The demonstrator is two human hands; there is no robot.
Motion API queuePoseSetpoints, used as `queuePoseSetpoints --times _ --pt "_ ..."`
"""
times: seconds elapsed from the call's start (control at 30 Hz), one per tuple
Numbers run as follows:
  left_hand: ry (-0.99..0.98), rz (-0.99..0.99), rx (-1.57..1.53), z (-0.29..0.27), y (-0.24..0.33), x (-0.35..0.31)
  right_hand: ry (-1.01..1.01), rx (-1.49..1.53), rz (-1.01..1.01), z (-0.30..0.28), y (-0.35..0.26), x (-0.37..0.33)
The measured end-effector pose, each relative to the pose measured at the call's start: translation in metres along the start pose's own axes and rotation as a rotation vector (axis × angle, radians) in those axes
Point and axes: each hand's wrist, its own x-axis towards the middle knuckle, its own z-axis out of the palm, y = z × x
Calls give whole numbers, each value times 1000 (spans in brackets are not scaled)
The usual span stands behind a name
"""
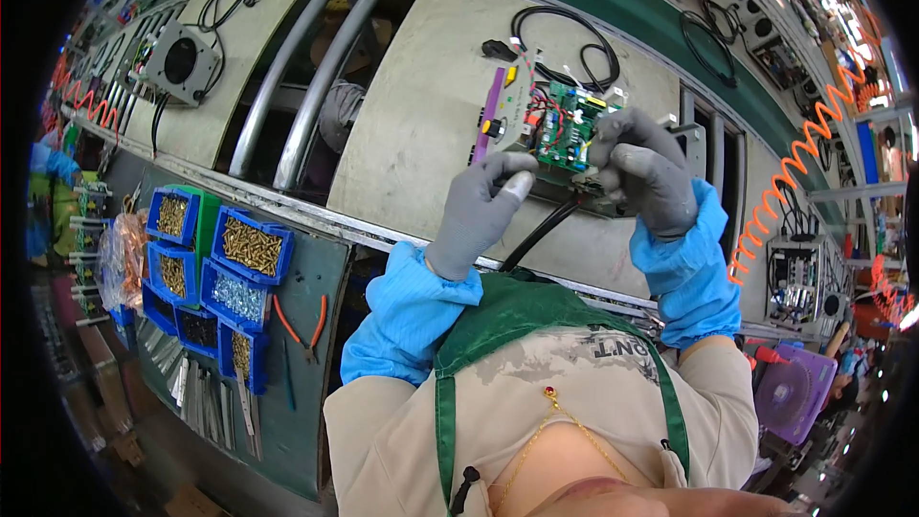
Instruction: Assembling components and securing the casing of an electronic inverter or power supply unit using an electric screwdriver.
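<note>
An open electronic unit lies before me on a pale work board (412,105). It has a green circuit board (571,124) with red and white wires and a purple front panel (492,103) with a yellow-tipped knob. My left hand (481,206), in a grey glove, is at the unit's near left edge, thumb and forefinger brought together; what they hold, if anything, does not show. My gloved right hand (654,170) is over the near right corner of the circuit board, fingers curled in. Its fingertips hide whatever is in them. Thick black cables (541,233) run from the unit toward me.
Blue bins (251,247) of screws and small fasteners stand at the left, beside red-handled pliers (304,327). Metal rollers (316,86) lie between work boards. Another unit (177,62) sits at far left. An orange coiled hose (785,182) hangs at right, above a purple fan (796,393).
</note>
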Motion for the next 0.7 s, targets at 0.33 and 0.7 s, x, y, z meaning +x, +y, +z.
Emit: queuePoseSetpoints --times 0.33,0.7 --pt "-231 493 279 37 26 0 -196 251 -2 -26 44 -25" --pt "-211 108 943 -5 -72 -42 -615 769 -523 -85 47 -79"
